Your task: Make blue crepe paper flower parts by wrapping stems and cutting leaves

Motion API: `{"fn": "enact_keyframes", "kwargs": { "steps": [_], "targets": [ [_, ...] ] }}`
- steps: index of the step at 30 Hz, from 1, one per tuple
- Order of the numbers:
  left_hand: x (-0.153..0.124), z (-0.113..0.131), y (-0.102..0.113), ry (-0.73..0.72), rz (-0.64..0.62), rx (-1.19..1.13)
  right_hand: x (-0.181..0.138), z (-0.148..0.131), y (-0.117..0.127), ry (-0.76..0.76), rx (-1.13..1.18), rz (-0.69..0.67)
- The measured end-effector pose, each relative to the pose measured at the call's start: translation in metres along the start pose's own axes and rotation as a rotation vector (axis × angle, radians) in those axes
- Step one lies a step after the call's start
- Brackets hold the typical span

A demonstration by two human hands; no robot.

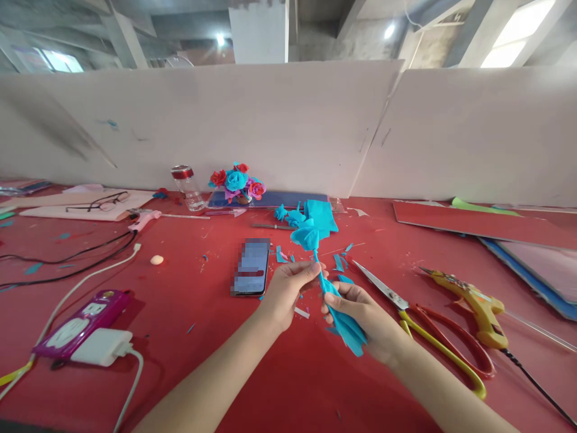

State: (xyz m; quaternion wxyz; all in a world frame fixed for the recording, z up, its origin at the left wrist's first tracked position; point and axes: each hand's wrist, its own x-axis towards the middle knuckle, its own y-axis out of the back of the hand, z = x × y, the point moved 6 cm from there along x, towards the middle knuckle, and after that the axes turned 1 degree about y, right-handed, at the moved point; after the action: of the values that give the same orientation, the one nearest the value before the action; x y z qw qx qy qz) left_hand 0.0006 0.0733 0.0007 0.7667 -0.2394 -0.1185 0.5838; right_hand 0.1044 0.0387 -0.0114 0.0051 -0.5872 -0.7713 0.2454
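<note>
Over the red table I hold a blue crepe paper flower (305, 238), its bloom pointing away from me. My left hand (288, 288) pinches the thin stem just below the bloom between thumb and finger. A loose length of blue crepe paper (346, 328) fans out from the stem toward me, and my right hand (356, 304) grips it with thumb and fingers. Behind the bloom lie small blue paper flowers (294, 218) and a folded blue crepe sheet (322, 215). Blue paper scraps (339, 263) are scattered close to my hands.
Scissors (406, 310) and a yellow glue gun (480, 304) lie at right. A phone (251, 267) is left of my hands. Further left sits a purple power strip (85, 325) with cables. A flower bouquet (237, 181) and a glass bottle (187, 187) stand before the white partition (202, 120).
</note>
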Motion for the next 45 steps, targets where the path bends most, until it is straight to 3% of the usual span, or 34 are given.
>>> {"fn": "enact_keyframes", "kwargs": {
  "steps": [4,8,11,18,21,27,31,38,42,45],
  "targets": [
    [0.002,-0.002,0.011,-0.012,0.169,0.094,0.0,-0.011,0.006,0.191,-0.434,0.142],
    [0.001,-0.003,0.017,-0.031,0.296,0.172,-0.006,-0.022,0.003,0.522,-0.922,0.244],
    [-0.002,-0.003,0.018,-0.033,0.352,0.185,-0.011,-0.02,-0.004,0.713,-1.169,0.248],
    [-0.006,-0.003,0.019,-0.002,0.401,0.143,-0.019,-0.011,-0.014,0.976,-1.559,0.2],
    [-0.006,-0.002,0.019,-0.003,0.407,0.131,-0.02,-0.011,-0.014,0.933,-1.452,0.225],
    [-0.006,0.0,0.018,-0.014,0.381,0.108,-0.007,-0.008,0.0,0.437,-0.871,0.271],
    [-0.002,-0.001,0.016,-0.007,0.298,0.077,-0.001,-0.002,0.007,0.218,-0.489,0.212],
    [-0.002,0.002,-0.005,0.0,-0.101,-0.006,0.0,0.006,0.003,0.051,0.035,-0.024],
    [-0.004,0.002,-0.007,0.028,-0.153,-0.056,-0.001,0.013,-0.006,-0.057,0.206,-0.152],
    [-0.003,0.003,-0.004,0.02,-0.11,-0.045,-0.001,0.012,-0.007,-0.055,0.173,-0.159]
  ]
}}
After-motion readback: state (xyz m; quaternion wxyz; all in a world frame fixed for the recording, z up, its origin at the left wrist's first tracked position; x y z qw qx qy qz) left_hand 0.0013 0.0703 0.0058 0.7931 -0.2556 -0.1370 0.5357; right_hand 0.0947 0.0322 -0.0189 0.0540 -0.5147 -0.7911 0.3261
